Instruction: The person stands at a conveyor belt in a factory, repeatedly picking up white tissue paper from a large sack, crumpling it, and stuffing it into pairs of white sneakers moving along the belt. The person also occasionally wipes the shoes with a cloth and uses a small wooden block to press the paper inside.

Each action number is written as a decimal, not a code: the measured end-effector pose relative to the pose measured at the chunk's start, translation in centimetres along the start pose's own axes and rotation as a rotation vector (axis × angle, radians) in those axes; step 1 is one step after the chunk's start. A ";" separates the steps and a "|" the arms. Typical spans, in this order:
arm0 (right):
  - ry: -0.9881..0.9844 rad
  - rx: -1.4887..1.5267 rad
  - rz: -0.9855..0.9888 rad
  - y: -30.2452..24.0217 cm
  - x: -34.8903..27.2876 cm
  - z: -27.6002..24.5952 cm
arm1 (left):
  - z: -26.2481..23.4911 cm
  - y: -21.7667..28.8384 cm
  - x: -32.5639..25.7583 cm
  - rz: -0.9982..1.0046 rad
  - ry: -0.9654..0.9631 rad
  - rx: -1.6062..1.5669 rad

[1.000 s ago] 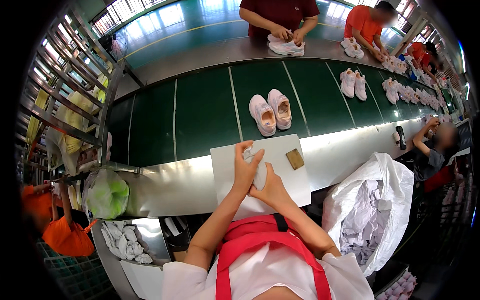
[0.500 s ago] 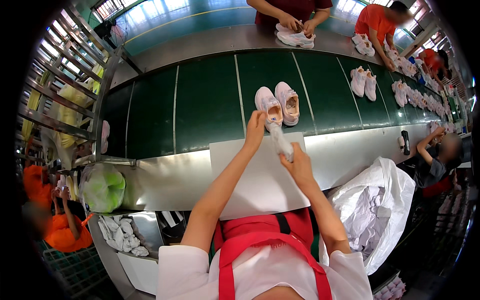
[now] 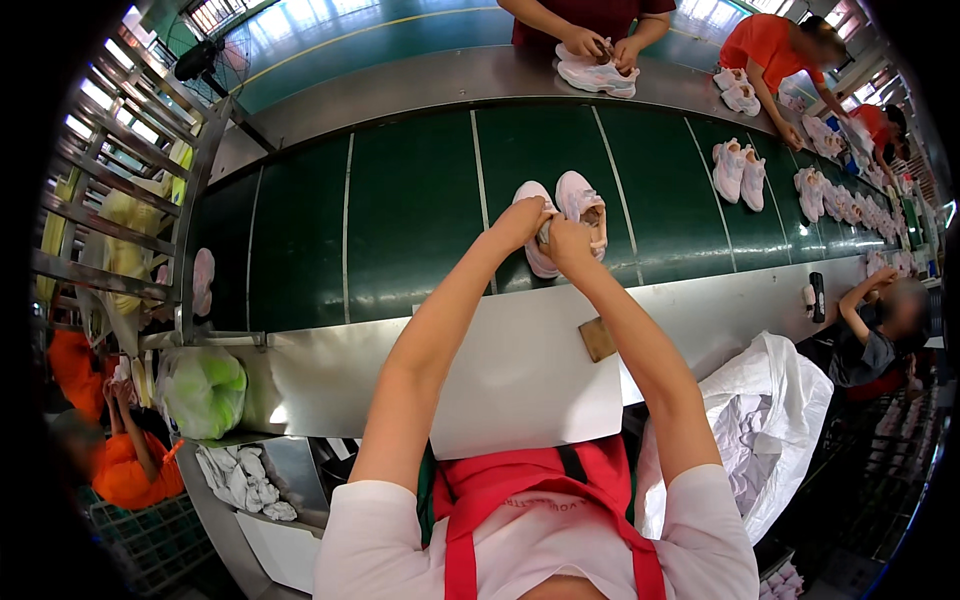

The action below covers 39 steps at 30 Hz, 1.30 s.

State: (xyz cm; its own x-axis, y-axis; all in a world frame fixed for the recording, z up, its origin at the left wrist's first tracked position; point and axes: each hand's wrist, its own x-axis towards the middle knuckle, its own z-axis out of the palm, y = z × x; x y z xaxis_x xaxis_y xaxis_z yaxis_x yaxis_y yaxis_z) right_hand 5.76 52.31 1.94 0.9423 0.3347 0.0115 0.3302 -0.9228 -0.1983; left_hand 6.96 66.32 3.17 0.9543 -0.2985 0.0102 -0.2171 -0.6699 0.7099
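Moved: both arms have stretched farther out, from over the desk [image 3: 520, 390] to the shoes on the belt [image 3: 400, 220].
Left hand [image 3: 520, 222]: fingers closed on a small wad at the left shoe [image 3: 535, 225].
Right hand [image 3: 568, 240]: fingers gripping the same wad [image 3: 545, 232], beside the right shoe [image 3: 585, 205].
Desk: white board, brown block [image 3: 597, 339].

A long dark-green conveyor belt [image 3: 420, 220] carries 1 pair of pale pink sneakers [image 3: 565, 215] beneath both hands, with 2 more pink pairs [image 3: 738, 170] further right.
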 end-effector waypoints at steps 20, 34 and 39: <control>0.041 0.090 -0.318 6.6 2.3 4.0 | 7.9 1.6 1.9 -0.356 0.376 0.001; 0.244 0.570 -0.025 2.6 -10.9 -6.3 | -3.8 12.6 -7.5 0.222 0.640 -0.460; 0.170 0.127 0.015 4.2 -21.9 -4.8 | -9.9 24.2 -26.6 0.887 1.236 -0.042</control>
State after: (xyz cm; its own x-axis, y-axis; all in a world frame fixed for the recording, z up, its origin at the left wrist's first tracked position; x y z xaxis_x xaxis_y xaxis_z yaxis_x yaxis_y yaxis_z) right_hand -13.21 40.24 5.51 0.9464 0.2740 0.1708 0.3164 -0.8924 -0.3218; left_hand -21.62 64.75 27.06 0.0955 0.1710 0.9806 -0.8093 -0.5603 0.1765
